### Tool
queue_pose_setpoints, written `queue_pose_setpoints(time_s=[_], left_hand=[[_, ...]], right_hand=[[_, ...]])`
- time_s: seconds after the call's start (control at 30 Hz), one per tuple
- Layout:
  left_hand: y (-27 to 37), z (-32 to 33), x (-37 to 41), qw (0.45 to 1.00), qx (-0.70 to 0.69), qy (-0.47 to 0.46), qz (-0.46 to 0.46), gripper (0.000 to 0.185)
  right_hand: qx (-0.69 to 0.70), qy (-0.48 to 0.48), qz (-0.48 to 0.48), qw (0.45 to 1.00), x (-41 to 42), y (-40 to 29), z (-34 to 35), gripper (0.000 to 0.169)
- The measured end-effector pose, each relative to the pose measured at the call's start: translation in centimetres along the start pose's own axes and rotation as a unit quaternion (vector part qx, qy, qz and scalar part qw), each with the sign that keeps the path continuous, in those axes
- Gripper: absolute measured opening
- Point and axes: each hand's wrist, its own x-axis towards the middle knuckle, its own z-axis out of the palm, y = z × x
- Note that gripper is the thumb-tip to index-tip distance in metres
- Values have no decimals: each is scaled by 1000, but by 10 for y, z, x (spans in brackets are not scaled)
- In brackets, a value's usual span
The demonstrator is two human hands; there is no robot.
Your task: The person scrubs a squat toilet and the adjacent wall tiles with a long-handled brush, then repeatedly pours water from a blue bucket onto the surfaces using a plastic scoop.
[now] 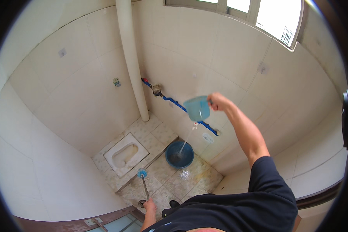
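My right hand (219,102) grips the handle of a translucent blue plastic water dipper (196,109), raised in front of the wall. What the dipper holds cannot be made out. Low at my left side, my left hand (150,204) is closed around the shaft of a toilet brush (145,185) with blue bristles. Its head is near the edge of the raised step, short of the white squat toilet (126,155). Water streams from a small white tap (195,125) into a dark blue plastic basin (179,165) on the floor.
A blue water pipe (174,102) with a meter (156,89) runs along the wall. One thick white drainpipe (132,61) stands in the corner. A step edge (150,165) crosses the wet tiled floor. Near my left hand lies a round floor drain (141,203); a door (75,224) is below it.
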Motion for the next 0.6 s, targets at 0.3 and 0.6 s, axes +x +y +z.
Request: queue_pose_setpoints(time_s=[0.3,0.6], left_hand=[[5,-26,4,1000,6,-20,-13,27],[-23,-27,-36,990,-3,102,-100,24]], right_hand=[[-147,-59,121,980,52,227,68,19],[-487,-69,-18,871,175,461,158,29]])
